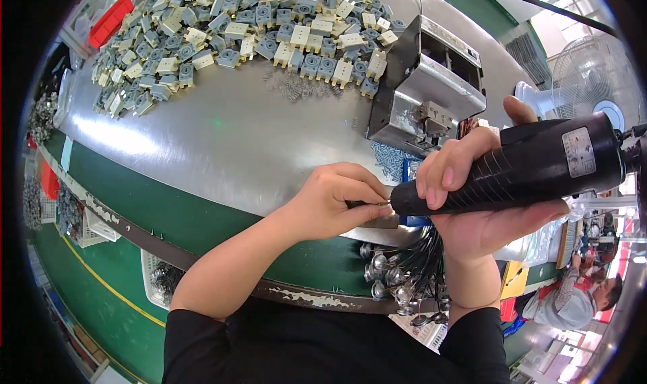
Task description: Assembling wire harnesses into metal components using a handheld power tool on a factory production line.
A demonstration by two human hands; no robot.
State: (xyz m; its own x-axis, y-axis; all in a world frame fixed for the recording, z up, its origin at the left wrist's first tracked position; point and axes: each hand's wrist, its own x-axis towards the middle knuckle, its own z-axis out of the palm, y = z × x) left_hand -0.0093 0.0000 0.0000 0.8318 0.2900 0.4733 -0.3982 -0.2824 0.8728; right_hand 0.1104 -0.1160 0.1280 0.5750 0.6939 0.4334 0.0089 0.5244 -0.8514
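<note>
My right hand (472, 232) is wrapped round a black electric screwdriver (526, 171), which lies almost level with its tip toward the left. At that tip, my left hand (330, 202) pinches with thumb and fingertips; the small piece between them is mostly hidden, so I cannot make out its kind. Just beyond the tip lies a heap of small silvery screws (389, 160), beside a blue tray edge (406, 171). Under the hands, a bundle of black cables (424, 259) with round metal ends (391, 273) hangs at the bench's near edge.
A large pile of grey and cream block-shaped parts (300, 30) covers the far bench, with loose springs (303, 86) before it. A metal box-like machine (438, 84) stands beyond my right hand. Farther right are a fan (593, 80) and another person (566, 300). A white basket (155, 283) sits below left.
</note>
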